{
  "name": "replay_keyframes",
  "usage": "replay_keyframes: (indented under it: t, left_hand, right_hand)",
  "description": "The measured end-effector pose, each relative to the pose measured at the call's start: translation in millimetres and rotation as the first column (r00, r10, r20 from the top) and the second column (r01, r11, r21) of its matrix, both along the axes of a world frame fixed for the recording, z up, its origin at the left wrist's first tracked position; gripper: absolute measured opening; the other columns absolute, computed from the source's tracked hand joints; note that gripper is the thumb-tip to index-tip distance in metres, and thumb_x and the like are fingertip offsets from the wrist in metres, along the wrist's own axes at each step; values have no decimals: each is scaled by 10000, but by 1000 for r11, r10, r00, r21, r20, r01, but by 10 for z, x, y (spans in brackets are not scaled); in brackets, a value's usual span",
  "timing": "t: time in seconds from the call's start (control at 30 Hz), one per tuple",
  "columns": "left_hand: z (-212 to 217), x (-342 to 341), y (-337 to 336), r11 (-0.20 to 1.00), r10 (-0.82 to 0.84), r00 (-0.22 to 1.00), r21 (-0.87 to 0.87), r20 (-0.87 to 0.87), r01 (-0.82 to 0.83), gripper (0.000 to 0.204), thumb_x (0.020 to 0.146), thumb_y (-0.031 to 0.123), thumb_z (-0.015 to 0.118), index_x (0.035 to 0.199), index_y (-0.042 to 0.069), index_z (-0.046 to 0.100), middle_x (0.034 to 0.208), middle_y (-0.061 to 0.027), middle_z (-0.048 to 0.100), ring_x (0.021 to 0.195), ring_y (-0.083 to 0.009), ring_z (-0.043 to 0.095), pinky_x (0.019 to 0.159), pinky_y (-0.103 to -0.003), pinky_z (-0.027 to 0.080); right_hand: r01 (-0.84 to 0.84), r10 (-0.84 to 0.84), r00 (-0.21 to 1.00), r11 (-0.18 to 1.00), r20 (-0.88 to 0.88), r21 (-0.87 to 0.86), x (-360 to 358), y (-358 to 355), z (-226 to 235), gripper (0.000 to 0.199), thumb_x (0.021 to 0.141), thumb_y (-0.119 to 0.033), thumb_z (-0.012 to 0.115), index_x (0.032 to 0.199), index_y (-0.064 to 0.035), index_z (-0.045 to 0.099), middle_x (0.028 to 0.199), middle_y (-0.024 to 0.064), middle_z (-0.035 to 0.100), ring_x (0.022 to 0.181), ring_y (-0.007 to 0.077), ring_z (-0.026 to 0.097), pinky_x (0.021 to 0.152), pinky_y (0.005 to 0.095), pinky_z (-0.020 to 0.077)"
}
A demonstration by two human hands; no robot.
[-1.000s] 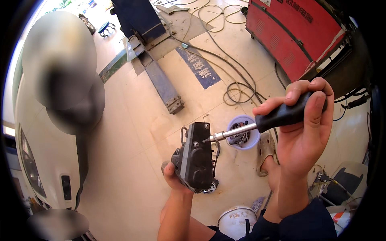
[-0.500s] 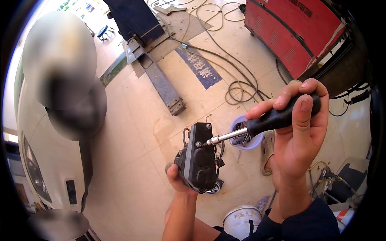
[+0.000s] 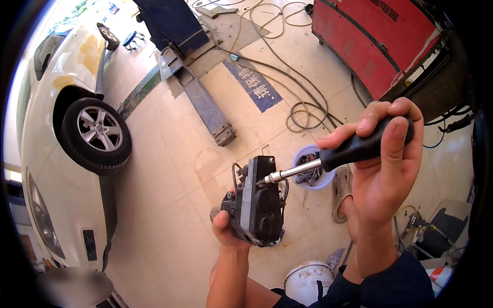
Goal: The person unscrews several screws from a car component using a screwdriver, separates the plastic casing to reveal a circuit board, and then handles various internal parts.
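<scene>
My left hand (image 3: 227, 231) grips a black housing (image 3: 263, 205) from below and its left side, thumb pressed on the near left edge. The housing has a grey band along one side, screws on its face and a thin cable loop; its exact kind I cannot tell. In my right hand (image 3: 382, 190) is a screwdriver (image 3: 346, 153), fingers and thumb wrapped round its thick black handle. Its bright metal shaft slants down to the left. The tip meets the housing's face at a screw spot, and the tip hides the screw head.
Behind the housing stands a lilac bucket (image 3: 324, 179) with dark parts inside. A white pail (image 3: 308, 283) is close below. To the left is a car with its front wheel (image 3: 98, 128). Hoses (image 3: 303, 77), a lift arm (image 3: 208, 110) and a red cabinet (image 3: 362, 41) lie beyond.
The housing has tilted a little and shifted slightly right. My right hand and the screwdriver have moved slightly right with it, and the tip now covers the screw head.
</scene>
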State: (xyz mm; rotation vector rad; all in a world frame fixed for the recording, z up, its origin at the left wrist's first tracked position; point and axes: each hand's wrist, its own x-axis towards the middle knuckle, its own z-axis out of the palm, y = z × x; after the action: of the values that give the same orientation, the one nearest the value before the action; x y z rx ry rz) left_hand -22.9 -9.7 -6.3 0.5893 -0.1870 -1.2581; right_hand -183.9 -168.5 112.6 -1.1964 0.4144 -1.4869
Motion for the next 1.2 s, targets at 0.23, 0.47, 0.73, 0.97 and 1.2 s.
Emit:
replay_keyframes:
  t: [0.23,0.47,0.73,0.97,1.2]
  left_hand:
    - [-67,15,54,999,32,999,5,-21,-32,906,780,601,615,1369,-61,426,1222,-252,588,951,-359,669,822,-467,584]
    - [-55,25,56,998,54,998,30,-14,-53,873,784,563,638,1370,-48,421,1267,-241,564,1024,-349,654,864,-472,577]
    - [190,-1,-62,999,46,993,25,106,-48,628,722,308,749,1206,12,481,1167,-196,592,1069,-310,626,934,-448,530]
    - [175,-2,-50,995,70,935,46,349,-92,563,661,284,799,1054,1,513,1034,-179,605,940,-266,642,841,-364,543]
    - [341,-50,-70,992,35,963,107,266,-65,526,692,268,779,1051,-16,520,1021,-171,608,931,-260,646,824,-376,548]
  right_hand:
    - [-13,13,1000,1000,-12,-5,-34,-28,-21,261,1053,-273,406,1168,-38,410,919,109,528,727,287,681,675,459,621]
    - [-25,24,999,1000,-25,-15,-47,-33,-18,254,1052,-272,408,1167,-46,405,919,105,529,733,287,683,685,464,619]
    - [-264,157,906,936,392,235,-20,-61,23,270,1059,-354,368,974,-109,443,812,49,462,723,168,518,697,350,477]
    - [-500,193,756,787,625,361,-237,-225,-118,509,1053,-372,291,584,-178,330,456,-8,287,414,143,282,485,306,290]
    - [-594,404,699,787,591,164,-331,-280,-263,516,1055,-361,242,585,-176,346,452,-2,305,401,150,283,474,312,303]
